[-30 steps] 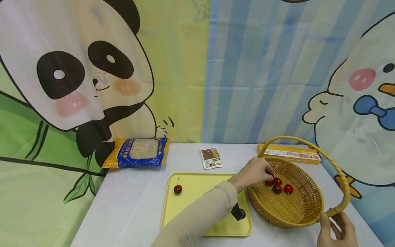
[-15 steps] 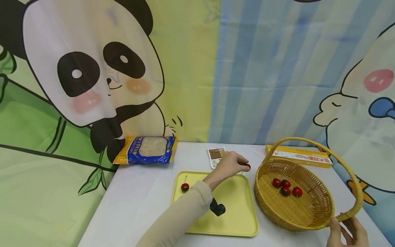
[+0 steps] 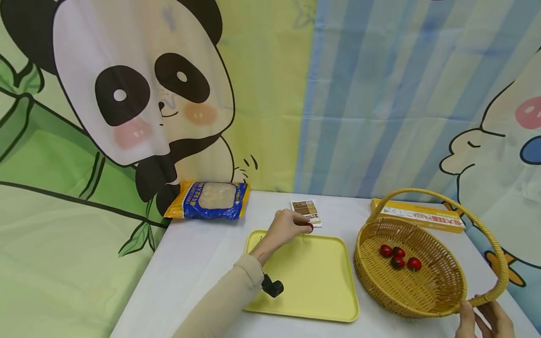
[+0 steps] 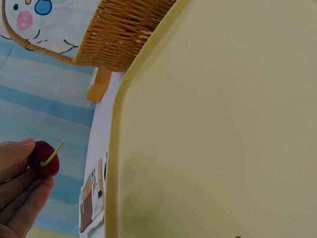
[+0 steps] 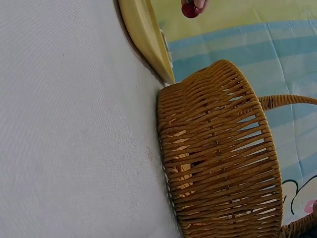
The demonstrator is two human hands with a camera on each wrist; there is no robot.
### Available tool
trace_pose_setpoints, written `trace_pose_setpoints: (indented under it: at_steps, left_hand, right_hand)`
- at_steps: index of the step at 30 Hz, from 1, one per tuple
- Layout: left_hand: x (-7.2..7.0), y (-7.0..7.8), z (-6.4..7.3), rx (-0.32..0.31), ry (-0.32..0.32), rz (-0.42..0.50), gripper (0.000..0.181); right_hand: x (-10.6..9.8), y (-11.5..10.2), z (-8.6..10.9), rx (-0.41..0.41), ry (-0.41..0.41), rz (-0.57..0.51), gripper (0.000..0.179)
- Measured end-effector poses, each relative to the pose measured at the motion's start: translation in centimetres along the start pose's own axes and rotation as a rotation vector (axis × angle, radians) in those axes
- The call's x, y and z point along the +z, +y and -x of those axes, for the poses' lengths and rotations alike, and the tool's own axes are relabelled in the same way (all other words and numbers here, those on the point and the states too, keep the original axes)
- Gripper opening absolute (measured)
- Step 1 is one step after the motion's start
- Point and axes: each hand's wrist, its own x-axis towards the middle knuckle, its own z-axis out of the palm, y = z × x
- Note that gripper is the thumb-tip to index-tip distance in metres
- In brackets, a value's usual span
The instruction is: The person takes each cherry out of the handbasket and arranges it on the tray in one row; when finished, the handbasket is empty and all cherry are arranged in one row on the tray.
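Observation:
My left hand [image 3: 287, 226] pinches a dark red cherry [image 3: 310, 226] between thumb and fingers, above the far edge of the yellow tray [image 3: 321, 281]. In the left wrist view the held cherry [image 4: 43, 159] shows its green stem. My right hand [image 3: 486, 319] grips the woven basket [image 3: 376, 290] at its near right rim, by the foot of the arched handle. Several red cherries [image 3: 397, 262] lie inside the basket, to the left of its middle. My left forearm covers the tray's left part, where only a thin stem shows beside the sleeve.
A blue and orange pasta bag [image 3: 215, 202] lies at the back left. Behind the tray is a small white and brown packet [image 3: 310, 209], partly covered by my hand. A long yellow box [image 3: 427, 217] lies behind the basket. A printed curtain [image 3: 270, 94] hangs at the table's back edge.
My left hand has lifted a cherry out of the basket and carried it left over the tray's far edge. My right hand stays at the basket rim. The head view has turned slightly left.

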Motion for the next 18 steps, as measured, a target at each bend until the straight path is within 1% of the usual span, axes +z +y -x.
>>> trace_pose_setpoints:
  at_steps: [6,8,12,18]
  left_hand:
    - [-1.8,-1.5,0.9,-0.004,0.035,0.015,0.026]
    - [-2.3,-1.9,1.2,0.001,0.047,-0.008,0.025]
    - [-2.9,-2.7,1.8,-0.003,0.065,-0.051,0.026]
    - [-3.4,-4.1,2.6,-0.026,0.067,-0.069,0.029]
  right_hand:
    - [0.0,0.3,0.0,-0.019,0.026,0.002,0.051]
    - [0.0,0.2,-0.2,-0.019,0.022,0.008,0.051]
    - [0.0,0.1,-0.2,0.003,0.004,0.012,0.05]
    - [-0.3,-0.2,-0.1,-0.008,-0.006,0.003,0.051]
